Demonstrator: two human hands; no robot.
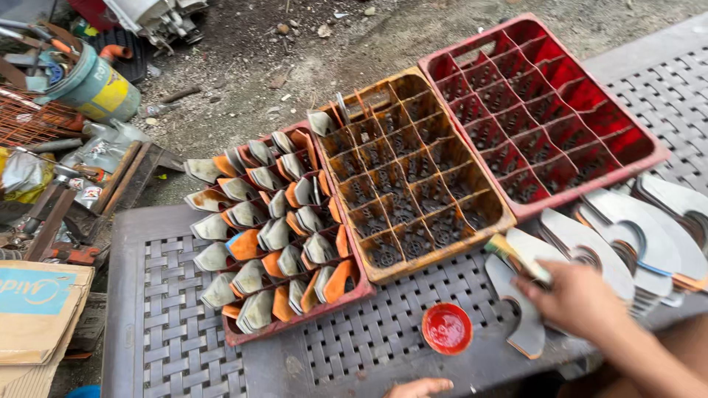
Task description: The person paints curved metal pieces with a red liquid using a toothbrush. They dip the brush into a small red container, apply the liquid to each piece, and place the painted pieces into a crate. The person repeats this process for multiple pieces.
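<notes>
While a crate (pixel 276 232) filled with grey and orange metal pieces is seen at nine o'clock, a red paint lid (pixel 446 328) is set at six, just beside the left hand (pixel 419 388), whose grip cannot be told. At four o'clock a brush (pixel 518 259) is held closed in the right hand (pixel 579 298) over a curved metal plate (pixel 525 333).

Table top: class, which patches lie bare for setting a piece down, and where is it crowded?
Bare: the table left of the full crate, and the strip between that crate and the red dish. Also the far right corner behind the red crate. Crowded: the metal plates by the right hand.
</notes>
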